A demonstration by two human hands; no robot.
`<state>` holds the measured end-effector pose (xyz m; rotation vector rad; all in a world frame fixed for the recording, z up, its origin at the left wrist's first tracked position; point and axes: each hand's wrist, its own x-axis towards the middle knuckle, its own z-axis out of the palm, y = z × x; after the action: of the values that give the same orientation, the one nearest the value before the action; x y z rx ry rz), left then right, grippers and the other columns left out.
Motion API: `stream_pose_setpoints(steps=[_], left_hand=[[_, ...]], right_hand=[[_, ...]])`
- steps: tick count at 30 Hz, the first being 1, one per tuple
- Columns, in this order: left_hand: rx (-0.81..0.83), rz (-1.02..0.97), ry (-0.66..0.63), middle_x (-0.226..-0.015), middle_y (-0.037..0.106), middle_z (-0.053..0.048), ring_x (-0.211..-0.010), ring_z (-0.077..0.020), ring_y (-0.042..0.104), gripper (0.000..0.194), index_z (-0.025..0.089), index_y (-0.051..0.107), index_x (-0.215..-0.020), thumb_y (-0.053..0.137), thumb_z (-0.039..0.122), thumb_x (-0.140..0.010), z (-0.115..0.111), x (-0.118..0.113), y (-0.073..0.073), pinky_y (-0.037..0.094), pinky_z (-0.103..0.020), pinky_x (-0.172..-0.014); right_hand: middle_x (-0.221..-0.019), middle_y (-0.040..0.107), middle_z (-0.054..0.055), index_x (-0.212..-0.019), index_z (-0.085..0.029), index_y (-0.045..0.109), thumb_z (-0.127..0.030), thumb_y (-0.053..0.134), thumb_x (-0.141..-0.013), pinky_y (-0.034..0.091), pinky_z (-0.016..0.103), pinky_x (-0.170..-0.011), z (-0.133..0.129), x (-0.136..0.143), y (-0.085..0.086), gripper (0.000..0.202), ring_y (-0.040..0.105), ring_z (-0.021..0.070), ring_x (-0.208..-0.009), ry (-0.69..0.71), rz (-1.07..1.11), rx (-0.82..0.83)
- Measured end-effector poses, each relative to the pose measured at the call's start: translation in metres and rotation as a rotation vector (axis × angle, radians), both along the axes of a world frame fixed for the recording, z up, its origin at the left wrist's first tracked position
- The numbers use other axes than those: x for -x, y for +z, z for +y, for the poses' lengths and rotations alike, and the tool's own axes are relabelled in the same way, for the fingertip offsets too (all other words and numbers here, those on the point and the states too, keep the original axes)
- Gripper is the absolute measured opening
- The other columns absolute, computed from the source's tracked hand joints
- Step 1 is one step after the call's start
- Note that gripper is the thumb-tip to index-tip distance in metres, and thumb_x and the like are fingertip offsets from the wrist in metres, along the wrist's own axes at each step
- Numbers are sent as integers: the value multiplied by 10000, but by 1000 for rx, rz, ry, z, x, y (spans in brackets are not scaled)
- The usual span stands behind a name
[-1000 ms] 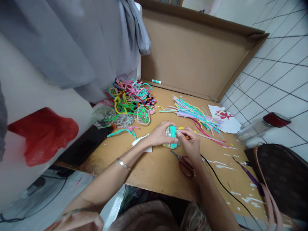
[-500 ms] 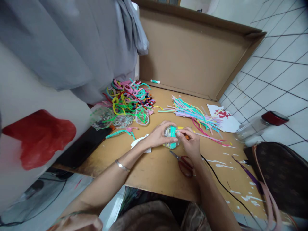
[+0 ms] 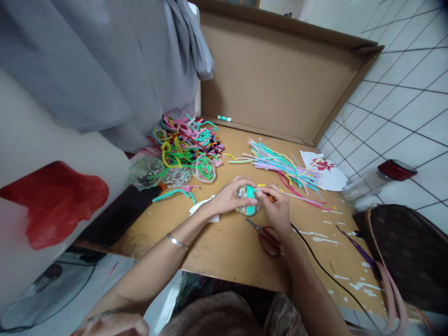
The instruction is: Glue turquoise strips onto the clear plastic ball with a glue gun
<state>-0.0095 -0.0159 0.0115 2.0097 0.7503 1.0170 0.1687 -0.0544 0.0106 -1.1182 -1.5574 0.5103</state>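
My left hand (image 3: pixel 234 198) is curved around a small round clear object (image 3: pixel 241 192), its kind not plain from here. A turquoise pipe cleaner (image 3: pixel 250 198) forms a band across its middle. From the right, my right hand (image 3: pixel 278 203) pinches at the edge of this band, apparently on the pipe cleaner's end; the fingertips partly cover it. Red-handled scissors (image 3: pixel 259 237) lie on the table just below both hands. Under my left wrist is a piece of white paper (image 3: pixel 214 217).
Straight pipe cleaners (image 3: pixel 276 163) lie in a bundle behind my hands. A tangled, multicoloured pile (image 3: pixel 191 144) and clear mesh-like balls (image 3: pixel 149 172) sit at left. Rightward are a red-lidded bottle (image 3: pixel 371 179), a brown bag (image 3: pixel 409 256) and a black cable (image 3: pixel 324 268). Cardboard (image 3: pixel 273 74) stands behind.
The view has shifted very slightly. Both hands keep almost the same hold on the round object and the turquoise pipe cleaner.
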Motion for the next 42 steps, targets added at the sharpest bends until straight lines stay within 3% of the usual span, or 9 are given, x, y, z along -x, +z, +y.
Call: stream_pose_setpoints(steps=[5, 11, 17, 24, 33, 37, 42], left_hand=[[-20, 39, -14, -1247, 555, -120, -1228, -259, 517, 498, 198, 603, -1146, 743, 452, -741, 0, 0, -2, 390, -412, -1072], [-103, 150, -30, -1350, 460, -167, -1309, -315, 442, 843, 191, 525, -1228, 879, 475, -518, -1, -1, -4, 364, -468, -1108], [-178, 166, 3, -1291, 495, -130, -1262, -294, 486, 741, 198, 514, -1220, 845, 357, -577, -1, -2, -8, 404, -447, -1079], [-182, 108, 46, -1250, 523, -110, -1206, -274, 526, 710, 197, 519, -1201, 828, 336, -576, 1, -6, -12, 429, -424, -1056], [-21, 86, 151, -1187, 593, -78, -1098, -265, 584, 688, 190, 549, -1186, 817, 330, -569, 3, -2, -8, 470, -394, -979], [-21, 95, 157, -1200, 597, -78, -1113, -266, 580, 684, 189, 549, -1187, 816, 334, -574, 3, -1, -7, 462, -394, -996], [-97, 93, 111, -1200, 582, -94, -1143, -269, 566, 661, 185, 543, -1175, 806, 315, -583, 3, -2, -10, 456, -410, -1009]], right_hand=[[-756, 651, -2, -807, -227, 729, -275, 634, -809, 475, 291, -689, 1, 0, -1, 106, 579, 137, -711, -2, 5, -8], [-747, 655, 7, -787, -221, 726, -299, 635, -798, 471, 292, -678, 3, 1, 0, 121, 581, 145, -711, -23, 18, 8], [-740, 657, 5, -789, -218, 731, -309, 642, -797, 468, 283, -681, 4, 1, -3, 127, 589, 140, -716, -27, 50, 19], [-768, 670, 9, -822, -232, 738, -313, 641, -788, 476, 292, -685, 4, 3, -3, 131, 596, 145, -725, -29, 94, 26], [-754, 667, 19, -809, -194, 708, -354, 633, -760, 480, 283, -648, 4, -1, -2, 184, 587, 139, -680, -140, 224, 75], [-736, 655, 16, -810, -194, 699, -340, 607, -795, 469, 278, -620, 3, -4, -3, 173, 573, 135, -651, -175, 127, 32], [-800, 650, 44, -884, -203, 697, -281, 516, -902, 460, 318, -717, -2, 2, -2, 198, 596, 167, -768, -215, -232, -199]])
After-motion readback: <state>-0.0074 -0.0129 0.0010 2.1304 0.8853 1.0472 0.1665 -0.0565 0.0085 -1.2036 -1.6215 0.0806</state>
